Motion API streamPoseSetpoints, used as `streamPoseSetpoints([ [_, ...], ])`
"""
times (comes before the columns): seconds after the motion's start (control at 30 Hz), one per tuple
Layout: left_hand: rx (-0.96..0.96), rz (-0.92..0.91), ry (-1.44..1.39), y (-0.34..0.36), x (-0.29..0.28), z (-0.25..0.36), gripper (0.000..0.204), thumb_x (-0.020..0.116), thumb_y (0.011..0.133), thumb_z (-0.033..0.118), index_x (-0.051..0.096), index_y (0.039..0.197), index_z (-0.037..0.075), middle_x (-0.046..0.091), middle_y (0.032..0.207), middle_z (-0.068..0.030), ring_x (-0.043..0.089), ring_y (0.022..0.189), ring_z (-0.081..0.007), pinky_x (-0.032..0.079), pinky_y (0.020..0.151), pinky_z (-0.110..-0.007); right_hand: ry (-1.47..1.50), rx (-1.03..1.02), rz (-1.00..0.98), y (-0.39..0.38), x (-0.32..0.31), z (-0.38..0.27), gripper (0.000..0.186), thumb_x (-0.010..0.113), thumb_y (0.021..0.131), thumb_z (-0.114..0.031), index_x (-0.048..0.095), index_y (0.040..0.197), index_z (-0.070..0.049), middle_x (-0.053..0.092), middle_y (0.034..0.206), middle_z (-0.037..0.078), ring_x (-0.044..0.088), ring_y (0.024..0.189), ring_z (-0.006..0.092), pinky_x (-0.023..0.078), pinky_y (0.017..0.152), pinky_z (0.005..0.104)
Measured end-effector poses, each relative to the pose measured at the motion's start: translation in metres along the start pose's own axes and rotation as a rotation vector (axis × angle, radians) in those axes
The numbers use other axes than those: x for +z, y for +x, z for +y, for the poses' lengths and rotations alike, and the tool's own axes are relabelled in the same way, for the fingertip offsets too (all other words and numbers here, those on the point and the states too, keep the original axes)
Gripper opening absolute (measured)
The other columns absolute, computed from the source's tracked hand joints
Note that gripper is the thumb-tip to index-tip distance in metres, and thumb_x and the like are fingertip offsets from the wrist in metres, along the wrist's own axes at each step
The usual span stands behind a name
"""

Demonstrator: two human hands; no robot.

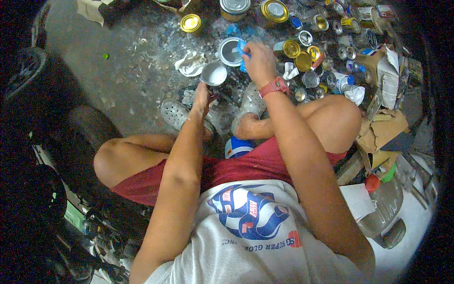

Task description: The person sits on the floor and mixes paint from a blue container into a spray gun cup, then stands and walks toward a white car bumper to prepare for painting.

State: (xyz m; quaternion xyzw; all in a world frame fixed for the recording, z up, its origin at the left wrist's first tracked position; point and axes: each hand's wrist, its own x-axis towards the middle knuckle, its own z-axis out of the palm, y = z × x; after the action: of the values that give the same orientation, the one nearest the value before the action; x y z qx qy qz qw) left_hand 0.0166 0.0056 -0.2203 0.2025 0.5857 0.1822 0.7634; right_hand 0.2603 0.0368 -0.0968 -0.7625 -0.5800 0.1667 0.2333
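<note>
Stained floor lay beneath; left hand gripped an uncovered whitish cup, right hand pinched blue material, apparently unfinished, against a can.

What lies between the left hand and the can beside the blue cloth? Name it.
The head view shows a round container, pale inside, between the left hand and that can.
</note>
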Motion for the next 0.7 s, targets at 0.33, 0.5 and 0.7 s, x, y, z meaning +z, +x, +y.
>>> streamPoseSetpoints([
  [0.33, -0.017, 0.116, -0.024, -0.012, -0.012, -0.006, 0.052, 0.043, 0.107, 0.05, 0.056, 0.138, 0.01, 0.062, 0.131, -0.0104, 0.063, 0.107, -0.0262, 0.056, 0.091, -0.047, 0.126, -0.035, 0.102, -0.039, 0.021, 0.01, 0.054, 0.088, 0.077, -0.027, 0.064, 0.121, -0.007, 0.051, 0.124, 0.016, 0.055, 0.117, 0.0395, 0.047, 0.102, 0.0504],
  [0.5, 0.036, 0.038, -0.07, -0.018, -0.02, -0.011, 0.048, 0.043, 0.108, 0.046, 0.058, 0.135, 0.01, 0.066, 0.123, -0.0098, 0.065, 0.108, -0.0262, 0.057, 0.09, -0.048, 0.258, 0.073, 0.054, -0.043, 0.017, 0.007, 0.074, 0.093, 0.073, -0.028, 0.053, 0.132, -0.009, 0.044, 0.131, 0.018, 0.051, 0.124, 0.0421, 0.044, 0.107, 0.0526],
  [0.7, -0.036, 0.157, -0.116, -0.029, -0.018, -0.011, 0.042, 0.042, 0.109, 0.041, 0.062, 0.125, 0.007, 0.07, 0.111, -0.0122, 0.068, 0.098, -0.0283, 0.062, 0.087, -0.049, 0.361, 0.137, 0.154, -0.042, 0.021, 0.016, 0.079, 0.094, 0.067, -0.018, 0.049, 0.132, -0.006, 0.04, 0.131, 0.022, 0.047, 0.128, 0.0443, 0.043, 0.112, 0.0505],
])
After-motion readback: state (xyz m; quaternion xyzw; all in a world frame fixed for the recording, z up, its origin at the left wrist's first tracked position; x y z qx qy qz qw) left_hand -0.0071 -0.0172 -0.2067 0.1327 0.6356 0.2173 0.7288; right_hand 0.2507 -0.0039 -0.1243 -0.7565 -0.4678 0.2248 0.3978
